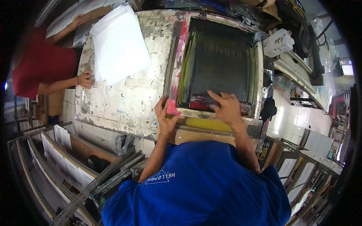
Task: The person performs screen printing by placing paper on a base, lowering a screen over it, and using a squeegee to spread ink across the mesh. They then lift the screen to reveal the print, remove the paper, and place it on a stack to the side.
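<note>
In front of me lies a screen printing frame [176, 83], its wooden rim smeared with pink and yellow ink and its mesh [220, 56] dark, with faint lettering. My left hand [166, 117] grips the frame's near left corner, fingers along the side and thumb over the near edge. Above the near end of the mesh is my right hand [226, 107], fingers apart, index finger stretched toward the dark surface. Beneath that hand runs a strip stained red and black [201, 104]; I cannot tell whether the fingertips press on it. A yellow band [200, 123] shows just below the frame.
On the ink-stained table [124, 107] to the left rests a stack of white sheets [118, 45]. A co-worker in a red shirt [52, 67] has one hand [86, 79] at the table edge beside it. Metal racks [75, 162] stand lower left, and a white plastic container [279, 42] sits right.
</note>
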Tool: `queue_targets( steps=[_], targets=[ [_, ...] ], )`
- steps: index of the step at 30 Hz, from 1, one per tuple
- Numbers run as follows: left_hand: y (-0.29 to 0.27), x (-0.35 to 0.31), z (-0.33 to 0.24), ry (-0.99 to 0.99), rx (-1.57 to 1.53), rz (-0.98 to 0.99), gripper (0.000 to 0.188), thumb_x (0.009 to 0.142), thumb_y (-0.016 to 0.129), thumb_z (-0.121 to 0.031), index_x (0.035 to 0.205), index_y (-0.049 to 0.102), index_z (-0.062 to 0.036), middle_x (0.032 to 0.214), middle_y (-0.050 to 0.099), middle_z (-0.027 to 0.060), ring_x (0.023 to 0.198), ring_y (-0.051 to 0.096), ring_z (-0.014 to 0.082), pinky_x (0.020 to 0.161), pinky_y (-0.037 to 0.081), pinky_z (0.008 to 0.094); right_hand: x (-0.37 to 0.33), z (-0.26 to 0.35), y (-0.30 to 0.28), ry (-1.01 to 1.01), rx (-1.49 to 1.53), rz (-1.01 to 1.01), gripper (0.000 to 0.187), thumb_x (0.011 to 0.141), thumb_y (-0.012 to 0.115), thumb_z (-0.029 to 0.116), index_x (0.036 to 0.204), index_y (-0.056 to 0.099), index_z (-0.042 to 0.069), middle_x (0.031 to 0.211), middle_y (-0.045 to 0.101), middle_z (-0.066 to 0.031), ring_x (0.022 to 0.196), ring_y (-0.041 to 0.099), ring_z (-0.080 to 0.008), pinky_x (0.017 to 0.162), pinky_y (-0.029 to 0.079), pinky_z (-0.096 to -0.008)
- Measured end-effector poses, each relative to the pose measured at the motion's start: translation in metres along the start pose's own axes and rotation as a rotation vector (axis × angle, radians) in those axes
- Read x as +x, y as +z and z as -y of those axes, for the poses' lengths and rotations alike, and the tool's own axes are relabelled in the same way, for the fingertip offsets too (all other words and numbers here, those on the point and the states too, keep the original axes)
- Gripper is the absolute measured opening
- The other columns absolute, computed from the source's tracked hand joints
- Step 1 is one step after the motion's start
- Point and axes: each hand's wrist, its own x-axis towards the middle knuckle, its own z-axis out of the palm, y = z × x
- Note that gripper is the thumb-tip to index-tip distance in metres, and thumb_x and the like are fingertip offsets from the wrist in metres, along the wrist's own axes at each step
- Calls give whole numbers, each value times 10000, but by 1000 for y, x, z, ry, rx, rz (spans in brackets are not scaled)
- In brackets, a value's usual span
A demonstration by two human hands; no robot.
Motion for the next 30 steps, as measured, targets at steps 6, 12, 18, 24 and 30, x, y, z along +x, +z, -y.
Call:
queue_targets(
  steps=[6, 12, 18, 24, 30],
  targets=[
    [-2, -2, 5, 32, 223, 29, 832, 570, 929, -294, 1316, 647, -54, 1542, 400, 225, 1359, 379, 419, 1123, 332, 510, 24, -17, 27, 72, -92, -9, 819, 613, 781, 92, 1401, 590, 206, 1136, 578, -129, 1107, 505, -297, 970, 306, -515],
    [-7, -6, 6, 9, 160, 56, 815, 631, 896, -364, 1344, 639, -64, 1578, 338, 247, 1385, 345, 427, 1137, 316, 512, 119, -79, 31, 5, -150, -207, 835, 575, 769, 109, 1387, 605, 217, 1180, 580, -138, 1140, 508, -311, 996, 294, -527],
    [-7, -8, 7, -31, 136, 65, 817, 704, 853, -476, 1388, 624, -92, 1586, 326, 250, 1398, 342, 426, 1153, 307, 507, 218, -133, 21, -57, -218, -316, 838, 576, 720, 142, 1398, 592, 242, 1202, 596, -137, 1155, 518, -310, 998, 310, -549],
    [-7, -8, 7, -15, 127, 53, 832, 695, 847, -498, 1391, 622, -99, 1582, 341, 245, 1363, 371, 419, 1109, 345, 508, 287, -165, 5, -108, -316, -354, 760, 633, 734, 166, 1381, 622, 242, 1302, 620, -180, 1227, 547, -355, 1012, 347, -549],
    [-6, -6, 4, 15, 73, 15, 832, 704, 845, -491, 1390, 613, -83, 1501, 435, 235, 1293, 440, 407, 1091, 354, 492, 318, -187, -19, -182, -148, -260, 609, 740, 737, 85, 1329, 669, 225, 1329, 641, -207, 1192, 612, -386, 1015, 446, -490]
  ],
)
